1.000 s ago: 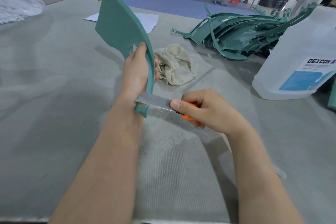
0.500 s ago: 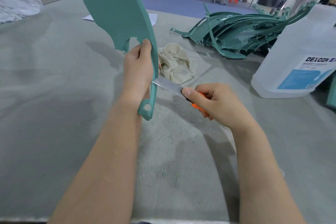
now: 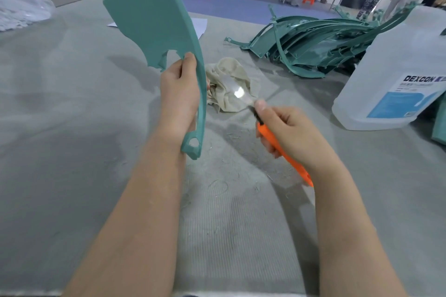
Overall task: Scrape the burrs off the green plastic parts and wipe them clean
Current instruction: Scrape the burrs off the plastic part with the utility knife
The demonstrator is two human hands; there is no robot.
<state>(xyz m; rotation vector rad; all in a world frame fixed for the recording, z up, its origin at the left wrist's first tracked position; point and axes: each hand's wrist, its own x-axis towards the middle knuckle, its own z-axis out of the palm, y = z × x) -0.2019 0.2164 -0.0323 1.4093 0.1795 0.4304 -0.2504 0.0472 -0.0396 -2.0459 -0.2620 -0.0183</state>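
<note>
- The grey table [image 3: 60, 128] carries every item; the cloth [image 3: 229, 89] lies near its centre.
- Right of the cloth: the jug [image 3: 395, 75]; behind the cloth: stacked green parts [image 3: 313, 43].
- Your left hand [image 3: 179, 101], fingers wrapped, grips the green part [image 3: 154, 17] upright, left of the cloth.
- Your right hand [image 3: 289, 135] clasps the orange knife [image 3: 277, 144]; its blade, blurred, sits over the cloth, clear of the part.

Matt green plastic part [image 3: 154, 14] — glossy metal blade [image 3: 237, 91], rough felt table [image 3: 60, 108].
</note>
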